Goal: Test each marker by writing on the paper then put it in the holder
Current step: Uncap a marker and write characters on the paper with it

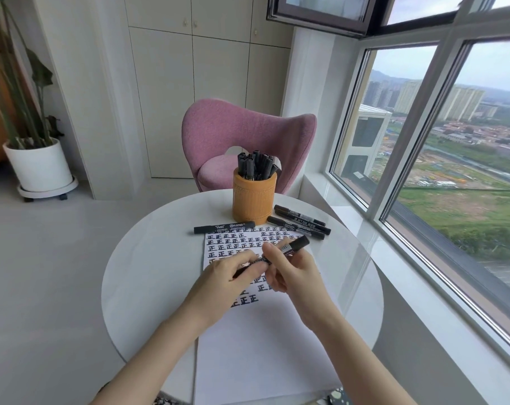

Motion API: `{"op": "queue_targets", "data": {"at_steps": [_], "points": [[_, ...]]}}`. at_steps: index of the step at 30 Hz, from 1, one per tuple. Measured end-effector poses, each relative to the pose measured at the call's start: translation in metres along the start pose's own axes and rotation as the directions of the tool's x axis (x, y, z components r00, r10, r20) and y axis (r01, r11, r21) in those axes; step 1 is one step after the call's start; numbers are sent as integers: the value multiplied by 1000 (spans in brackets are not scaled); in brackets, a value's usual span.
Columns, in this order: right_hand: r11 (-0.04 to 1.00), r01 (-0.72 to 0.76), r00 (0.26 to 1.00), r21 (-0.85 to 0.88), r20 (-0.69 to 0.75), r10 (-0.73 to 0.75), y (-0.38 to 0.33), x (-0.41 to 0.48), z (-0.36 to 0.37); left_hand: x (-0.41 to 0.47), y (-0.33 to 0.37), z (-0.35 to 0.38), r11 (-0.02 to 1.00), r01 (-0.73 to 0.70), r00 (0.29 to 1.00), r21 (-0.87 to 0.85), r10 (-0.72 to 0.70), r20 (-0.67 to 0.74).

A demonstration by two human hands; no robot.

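Black marker (296, 244) in a two-handed grip — left hand (227, 276) at its lower end, right hand (294, 273) mid-barrel.

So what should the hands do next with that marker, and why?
Probably pull the two hands apart to uncap it: the left hand and right hand both grip the marker above the paper, and no bare tip shows, so it can't write yet. If it was already tested, it goes in the holder instead.
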State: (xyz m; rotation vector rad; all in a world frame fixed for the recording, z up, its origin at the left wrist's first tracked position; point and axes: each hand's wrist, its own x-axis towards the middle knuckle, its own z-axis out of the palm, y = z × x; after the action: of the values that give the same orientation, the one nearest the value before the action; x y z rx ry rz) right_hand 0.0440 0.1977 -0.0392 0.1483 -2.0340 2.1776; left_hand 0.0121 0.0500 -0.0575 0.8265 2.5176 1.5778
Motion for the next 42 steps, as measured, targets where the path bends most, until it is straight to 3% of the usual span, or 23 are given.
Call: {"op": "queue_targets", "data": {"at_steps": [3, 9, 12, 15, 18, 24, 29, 42], "points": [[1000, 26, 1000, -5, 7, -26, -1, -1, 1, -1, 1, -3, 991, 18, 1000, -130, -21, -17], [996, -71, 997, 56, 25, 70, 2, -5, 4, -8, 1, -3, 997, -19, 999, -75, 15, -51], [984, -133, 989, 118, -47, 139, 3, -4, 2, -11, -5, -7, 999, -3, 996, -38, 0, -92], [967, -141, 971, 212, -161, 177, 2, -3, -4, -14, -15, -12, 994, 17, 988, -110, -34, -154], [984, -156, 962, 84, -214, 171, 4, -5, -6, -17, -23, -13, 978, 44, 976, -202, -85, -201], [948, -92, 950, -306, -313, -9, 15, -8, 1, -17, -25, -10, 985, 36, 973, -168, -72, -217], [924, -105, 924, -368, -380, -47, 22, -9, 0, -15, -25, -9, 974, 33, 965, -226, -90, -246], [890, -92, 936, -446, -344, -75, 26, -9, 4, -16, -27, -7, 974, 44, 965, -223, -100, -243]]}}
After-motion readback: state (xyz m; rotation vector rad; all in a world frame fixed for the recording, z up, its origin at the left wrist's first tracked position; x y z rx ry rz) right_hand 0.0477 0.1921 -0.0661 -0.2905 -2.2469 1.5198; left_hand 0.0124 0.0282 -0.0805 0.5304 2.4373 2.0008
